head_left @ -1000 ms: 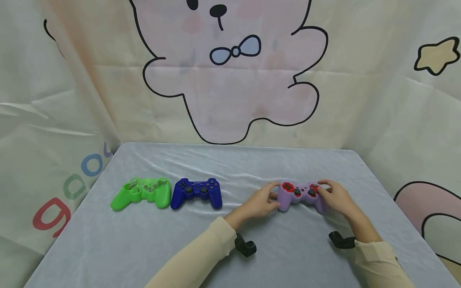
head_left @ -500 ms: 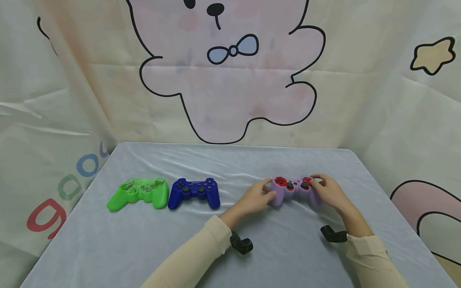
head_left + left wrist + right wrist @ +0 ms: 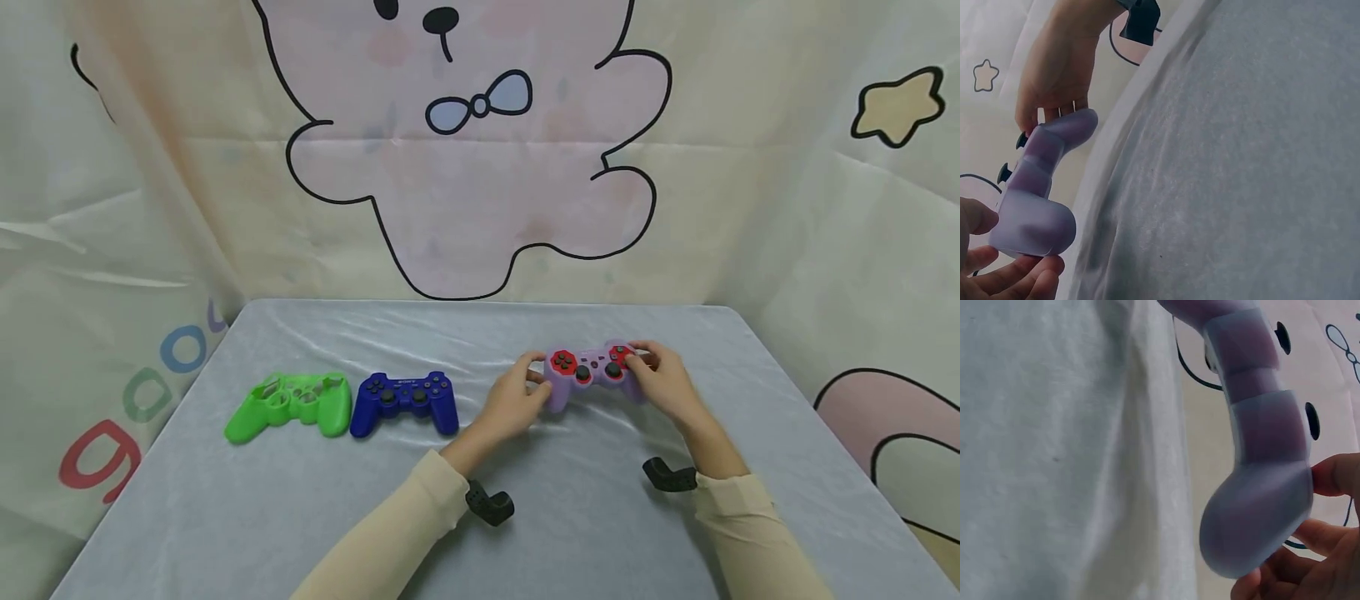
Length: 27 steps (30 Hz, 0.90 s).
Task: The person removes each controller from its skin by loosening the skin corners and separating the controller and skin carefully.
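A game controller in a purple silicone cover (image 3: 591, 372), with red showing round its buttons and two black thumbsticks, is held between both hands. My left hand (image 3: 517, 395) grips its left end, and my right hand (image 3: 666, 380) grips the right end with the thumb on its face. In the left wrist view the cover's purple underside (image 3: 1035, 219) shows, with left fingers curled below it. The right wrist view has the right grip of the cover (image 3: 1257, 519) pinched between thumb and fingers, raised over the cloth.
A dark blue game controller (image 3: 406, 402) lies on the grey cloth-covered table (image 3: 570, 533). Left of it lies a bright green controller cover (image 3: 292, 405). A printed curtain (image 3: 480, 192) stands behind the table's back edge. Black wrist cameras (image 3: 489, 503) hang under both wrists.
Both hands have carried the purple-covered controller left and toward the back of the table. The blue controller and green cover stay where they lie; the head view has shifted slightly.
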Tool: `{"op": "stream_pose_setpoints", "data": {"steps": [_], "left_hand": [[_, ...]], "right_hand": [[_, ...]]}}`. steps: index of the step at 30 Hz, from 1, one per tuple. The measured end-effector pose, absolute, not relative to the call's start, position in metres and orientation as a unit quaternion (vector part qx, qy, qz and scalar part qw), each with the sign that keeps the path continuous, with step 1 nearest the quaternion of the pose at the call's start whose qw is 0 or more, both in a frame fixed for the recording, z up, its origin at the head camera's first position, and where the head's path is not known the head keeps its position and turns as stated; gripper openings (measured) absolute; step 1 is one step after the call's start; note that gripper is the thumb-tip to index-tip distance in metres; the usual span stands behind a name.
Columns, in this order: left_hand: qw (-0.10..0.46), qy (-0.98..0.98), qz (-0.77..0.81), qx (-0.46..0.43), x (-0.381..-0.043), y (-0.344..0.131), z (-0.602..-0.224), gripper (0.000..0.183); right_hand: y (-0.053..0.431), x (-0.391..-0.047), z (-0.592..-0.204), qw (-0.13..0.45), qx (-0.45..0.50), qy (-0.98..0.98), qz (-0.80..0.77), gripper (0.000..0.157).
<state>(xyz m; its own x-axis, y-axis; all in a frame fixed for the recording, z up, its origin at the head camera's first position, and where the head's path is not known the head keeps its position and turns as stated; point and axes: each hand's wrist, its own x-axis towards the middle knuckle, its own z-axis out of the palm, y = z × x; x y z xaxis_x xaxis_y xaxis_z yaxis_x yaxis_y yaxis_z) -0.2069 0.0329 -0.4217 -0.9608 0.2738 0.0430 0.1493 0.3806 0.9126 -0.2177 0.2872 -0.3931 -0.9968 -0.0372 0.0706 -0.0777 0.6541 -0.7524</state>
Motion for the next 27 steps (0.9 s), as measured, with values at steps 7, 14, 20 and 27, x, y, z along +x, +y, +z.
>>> {"op": "stream_pose_setpoints", "data": {"steps": [7,14,20,27], "left_hand": [[0.046,0.834,0.533,0.130,-0.203,0.029,-0.424,0.045],[0.041,0.837,0.529,0.129,-0.199,0.025,-0.426,0.042],[0.036,0.837,0.532,0.125,-0.199,0.018,-0.428,0.039],[0.027,0.833,0.537,0.128,-0.202,0.014,-0.425,0.025]], "right_hand": [[0.284,-0.215,-0.404,0.053,0.036,-0.888,0.455,0.041],[0.282,-0.215,-0.412,0.071,0.039,-0.878,0.472,0.038],[0.280,-0.217,-0.413,0.063,0.049,-0.875,0.477,0.035],[0.281,-0.220,-0.413,0.056,0.081,-0.883,0.460,0.030]]}}
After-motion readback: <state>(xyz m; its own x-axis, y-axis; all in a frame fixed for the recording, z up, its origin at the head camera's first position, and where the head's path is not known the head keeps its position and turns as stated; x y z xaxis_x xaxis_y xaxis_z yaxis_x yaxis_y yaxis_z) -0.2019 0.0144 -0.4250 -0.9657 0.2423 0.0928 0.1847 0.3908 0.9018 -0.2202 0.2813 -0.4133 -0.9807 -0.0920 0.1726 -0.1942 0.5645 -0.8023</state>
